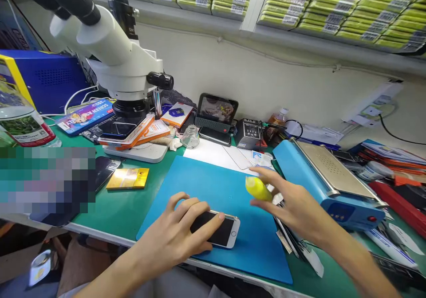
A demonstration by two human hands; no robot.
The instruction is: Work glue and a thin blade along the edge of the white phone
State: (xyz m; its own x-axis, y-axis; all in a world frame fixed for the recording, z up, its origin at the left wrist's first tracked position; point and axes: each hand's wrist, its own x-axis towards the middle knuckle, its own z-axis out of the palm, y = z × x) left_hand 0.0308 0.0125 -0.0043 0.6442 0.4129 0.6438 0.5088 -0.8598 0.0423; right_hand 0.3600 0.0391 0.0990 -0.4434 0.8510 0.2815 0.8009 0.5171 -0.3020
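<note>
L hand (181, 231) grips wht phone (225, 233), blk screen (219, 237), rnd btn (234, 233); R hand (293, 200) grips yel. item (258, 189), blurred.

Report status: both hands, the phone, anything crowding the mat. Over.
Left fingers on white phone, screen up, dark, on blue mat. Right fingers holding yellow object, blurred. Loose items along mat's right edge.

Behind the far edge of the green table (113, 216) rises an off-white wall (199, 65), a cable (222, 39) strung across it beneath a white shelf (253, 7).
</note>
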